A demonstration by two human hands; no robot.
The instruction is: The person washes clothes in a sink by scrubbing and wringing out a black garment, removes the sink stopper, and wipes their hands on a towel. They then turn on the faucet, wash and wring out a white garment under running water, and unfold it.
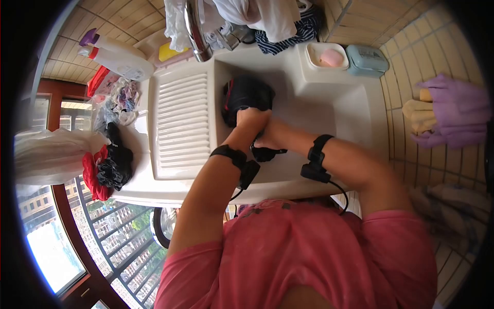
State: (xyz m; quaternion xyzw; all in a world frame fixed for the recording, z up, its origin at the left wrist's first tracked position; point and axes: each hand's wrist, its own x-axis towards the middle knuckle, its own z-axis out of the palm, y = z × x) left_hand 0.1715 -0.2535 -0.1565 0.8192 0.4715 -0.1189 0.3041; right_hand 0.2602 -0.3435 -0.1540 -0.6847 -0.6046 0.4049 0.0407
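Observation:
A bunched black fabric item (249, 92) with a thin red edge lies in the sink basin (314, 113), close to the washboard side. My left hand (253, 119) is closed on its near side, the fingertips hidden by the cloth. Just below and touching it, my right hand (268, 136) is closed around a lower fold of the same black fabric. A part of that fold with a strap-like end hangs beneath my right hand. What the item is cannot be made out. My forearms cross close together over the basin's front.
A ribbed washboard (182, 121) adjoins the basin. The faucet (198, 33) rises at the back, near hanging clothes (257, 18). A pink soap (331, 57) sits in a dish beside a blue-grey box (367, 60). Bottles (116, 59) and black and red cloths (109, 167) are left; purple-and-yellow gloves (453, 110) hang right.

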